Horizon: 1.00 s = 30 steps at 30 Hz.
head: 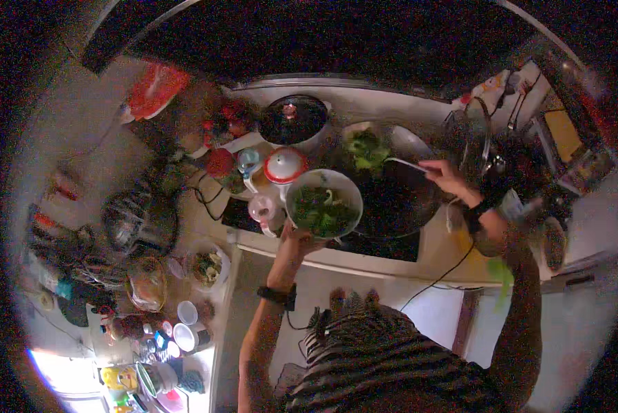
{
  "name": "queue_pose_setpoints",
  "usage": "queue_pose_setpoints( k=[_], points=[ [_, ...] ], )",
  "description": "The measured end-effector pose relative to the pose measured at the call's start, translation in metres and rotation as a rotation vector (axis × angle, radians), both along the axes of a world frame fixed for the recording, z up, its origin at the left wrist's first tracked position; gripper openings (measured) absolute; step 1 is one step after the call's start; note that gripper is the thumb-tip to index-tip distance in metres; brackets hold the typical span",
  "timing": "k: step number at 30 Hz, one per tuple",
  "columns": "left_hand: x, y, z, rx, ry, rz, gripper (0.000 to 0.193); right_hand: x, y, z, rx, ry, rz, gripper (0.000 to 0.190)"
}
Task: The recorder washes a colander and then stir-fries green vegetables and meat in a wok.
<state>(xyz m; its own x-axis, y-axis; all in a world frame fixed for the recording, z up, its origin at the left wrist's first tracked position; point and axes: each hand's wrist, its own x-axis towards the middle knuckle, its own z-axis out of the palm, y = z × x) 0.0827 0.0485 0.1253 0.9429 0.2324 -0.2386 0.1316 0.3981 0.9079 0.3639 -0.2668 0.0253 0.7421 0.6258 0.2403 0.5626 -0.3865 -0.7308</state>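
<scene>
My left hand [299, 238] grips the near rim of a pale bowl [359, 199] that holds leafy greens [322, 209]. In my right hand [446, 178] is a thin, light-coloured utensil [407, 164], perhaps chopsticks or a spoon handle. Its tip touches or hangs over more greens [367, 149] at the far left side of a large dark pan or wok [397, 201]. The bowl is beside the pan's left edge. A white lid with a red rim [286, 165] lies just behind the bowl, and a pink-and-white cup or jug [262, 208] stands to its left.
A dark oval lid [294, 120] lies at the back. A light blue cup [248, 160] stands left of the red-rimmed lid. On the left counter are a bowl of food [210, 268], containers [186, 336] and a glass vessel [141, 222]. A cable [446, 273] hangs over the front edge.
</scene>
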Motion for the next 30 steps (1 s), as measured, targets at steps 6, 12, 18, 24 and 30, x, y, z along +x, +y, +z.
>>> queue_pose_setpoints(
  k=[6, 12, 18, 24, 30],
  points=[
    [0.022, 0.004, -0.028, -0.261, -0.041, -0.015, 0.048, -0.029, 0.004, 0.116, -0.146, -0.079, 0.153, 0.033],
    [0.05, -0.011, -0.064, -0.498, -0.196, -0.238, 0.051, -0.101, 0.035, 0.2, -0.632, -0.252, -0.035, 0.029],
    [0.056, -0.026, -0.074, -0.45, -0.056, -0.27, 0.056, -0.137, 0.057, 0.237, -0.879, -0.667, -0.151, 0.029],
    [0.073, -0.025, -0.091, -0.541, -0.117, -0.318, 0.057, -0.164, 0.068, 0.255, -1.042, -0.972, -0.377, 0.036],
    [0.078, -0.031, -0.074, -0.363, -0.233, -0.302, 0.054, -0.16, 0.048, 0.241, -0.951, -1.148, -0.353, 0.03]
  ],
)
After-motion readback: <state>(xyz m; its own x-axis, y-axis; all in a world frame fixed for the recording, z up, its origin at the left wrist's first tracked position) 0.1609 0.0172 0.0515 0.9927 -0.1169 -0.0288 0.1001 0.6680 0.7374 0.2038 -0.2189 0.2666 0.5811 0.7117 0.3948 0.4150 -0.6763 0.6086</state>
